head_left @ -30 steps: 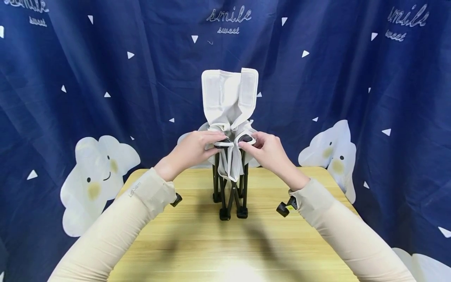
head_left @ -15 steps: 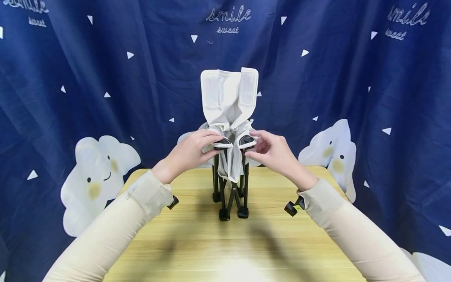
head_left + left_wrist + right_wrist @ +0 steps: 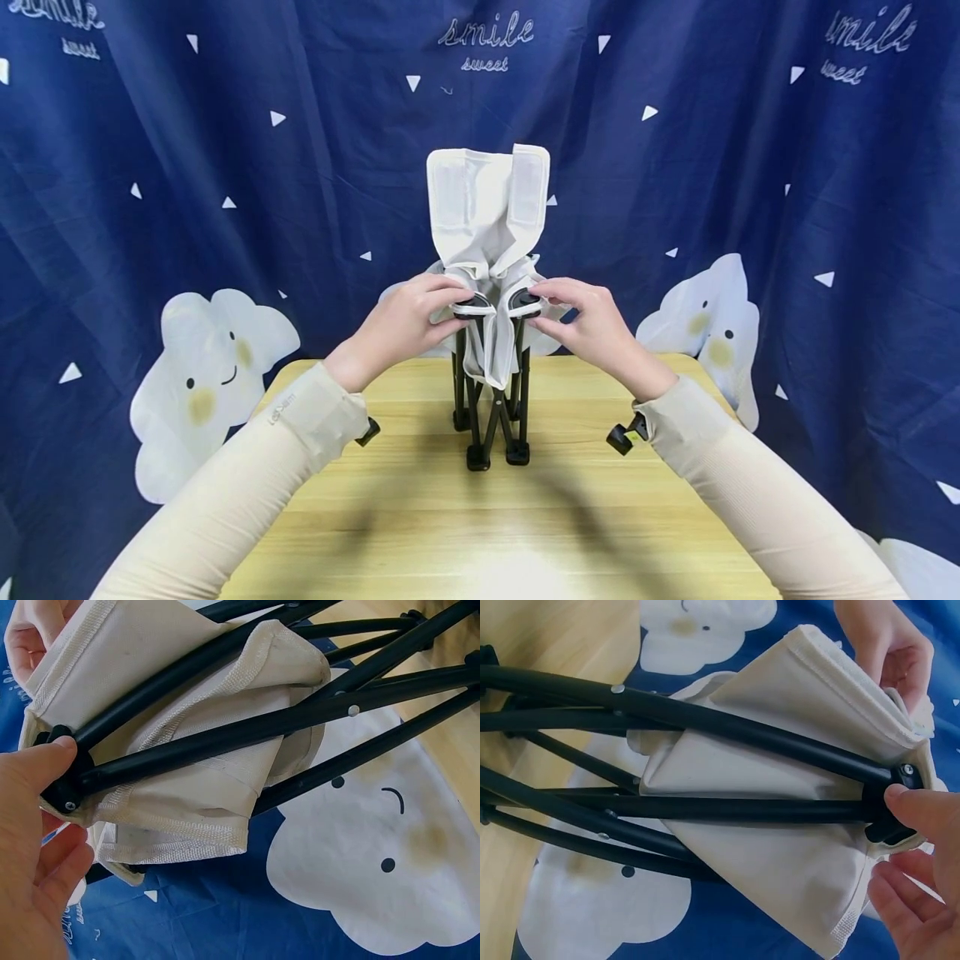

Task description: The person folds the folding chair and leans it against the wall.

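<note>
A small folding chair (image 3: 487,196) with off-white fabric and black tube legs stands nearly folded on the wooden table. Its fabric backrest rises at the top, and the seat cloth hangs bunched between the legs. My left hand (image 3: 401,317) pinches the left front seat corner, thumb below and fingers above. In the left wrist view that thumb presses a black plastic joint (image 3: 71,791) where two tubes meet. Opposite it, my right hand (image 3: 592,321) pinches the right front corner the same way. The right wrist view has its thumb against another black joint (image 3: 889,817).
The light wooden table (image 3: 375,517) extends toward me in front of the chair. Behind hangs a dark blue curtain (image 3: 337,125) printed with white clouds and triangles. Black feet (image 3: 478,457) of the chair rest on the tabletop.
My right hand has shifted right, loosened around its corner, then taken a pinch on it with thumb lower. The right corner's black piece shows more. My left hand has barely moved.
</note>
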{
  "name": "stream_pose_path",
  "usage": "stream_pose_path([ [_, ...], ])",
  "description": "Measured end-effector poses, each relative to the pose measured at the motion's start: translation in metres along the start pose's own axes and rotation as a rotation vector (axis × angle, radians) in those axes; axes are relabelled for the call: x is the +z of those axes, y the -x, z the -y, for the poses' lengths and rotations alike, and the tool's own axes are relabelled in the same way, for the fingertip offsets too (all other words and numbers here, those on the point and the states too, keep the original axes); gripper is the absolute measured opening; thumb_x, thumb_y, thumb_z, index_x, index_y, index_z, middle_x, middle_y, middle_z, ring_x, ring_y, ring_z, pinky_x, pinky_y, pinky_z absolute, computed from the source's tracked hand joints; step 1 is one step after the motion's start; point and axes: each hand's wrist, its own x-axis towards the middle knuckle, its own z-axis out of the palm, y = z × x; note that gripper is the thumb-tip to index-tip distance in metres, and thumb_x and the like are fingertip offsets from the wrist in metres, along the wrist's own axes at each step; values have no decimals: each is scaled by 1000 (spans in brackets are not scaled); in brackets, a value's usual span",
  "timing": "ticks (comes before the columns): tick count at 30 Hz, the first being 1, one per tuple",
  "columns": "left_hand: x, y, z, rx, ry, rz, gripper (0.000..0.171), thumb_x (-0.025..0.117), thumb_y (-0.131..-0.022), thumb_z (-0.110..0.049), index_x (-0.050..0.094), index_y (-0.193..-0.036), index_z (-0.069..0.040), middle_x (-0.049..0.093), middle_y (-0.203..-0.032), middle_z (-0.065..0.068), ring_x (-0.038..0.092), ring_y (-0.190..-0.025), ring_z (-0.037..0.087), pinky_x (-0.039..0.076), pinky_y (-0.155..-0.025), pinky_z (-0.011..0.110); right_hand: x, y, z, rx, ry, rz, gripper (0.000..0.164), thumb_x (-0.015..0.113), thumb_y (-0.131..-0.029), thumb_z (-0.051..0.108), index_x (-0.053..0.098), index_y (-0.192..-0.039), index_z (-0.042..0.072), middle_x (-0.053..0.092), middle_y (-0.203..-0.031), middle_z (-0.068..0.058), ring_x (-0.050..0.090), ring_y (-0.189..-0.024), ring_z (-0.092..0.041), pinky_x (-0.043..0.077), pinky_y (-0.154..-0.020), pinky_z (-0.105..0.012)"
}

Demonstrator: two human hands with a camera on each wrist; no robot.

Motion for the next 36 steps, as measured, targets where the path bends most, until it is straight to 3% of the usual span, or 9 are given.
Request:
stream_pose_path([
  [6, 1, 1, -1, -1, -10, -25, 36, 94, -85, -13, 83, -119, -7, 82, -114, 8, 78, -95, 27, 65, -81, 44, 4, -2, -5, -99, 25, -24, 37, 93, -78, -7, 80, -113, -6, 81, -114, -22, 80, -104, -39, 66, -82, -52],
  [9, 3, 2, 1, 8, -20, -45, 35, 93, -85, -13, 84, -118, -7, 83, -112, 9, 80, -92, 27, 65, -79, 45, 5, -4, -6, -136, 32, -48, 37, 94, -76, -8, 81, -110, -6, 82, -109, -22, 81, -101, -38, 66, -81, -47],
  [14, 5, 2, 3, 33, -15, -69, 36, 94, -83, -12, 84, -117, -6, 83, -109, 11, 81, -92, 28, 66, -80, 45, 9, -3, -7, -154, 33, -70, 36, 95, -74, -8, 82, -107, -6, 82, -103, -20, 81, -86, -32, 66, -76, -40],
  [25, 4, 1, 3, 59, 20, -85, 40, 97, -79, -11, 85, -116, -5, 84, -108, 12, 81, -90, 28, 66, -78, 43, 12, -4, -1, -185, 26, -83, 36, 96, -73, -7, 82, -106, -6, 82, -102, -20, 81, -87, -33, 67, -74, -40],
  [36, 7, -1, 2, 99, 95, -98, 40, 97, -78, -6, 84, -115, -1, 83, -110, 15, 81, -89, 28, 65, -74, 41, 18, -3, 0, -180, -15, -118, 38, 96, -71, -9, 83, -105, -7, 82, -103, -23, 80, -102, -44, 64, -93, -44],
])
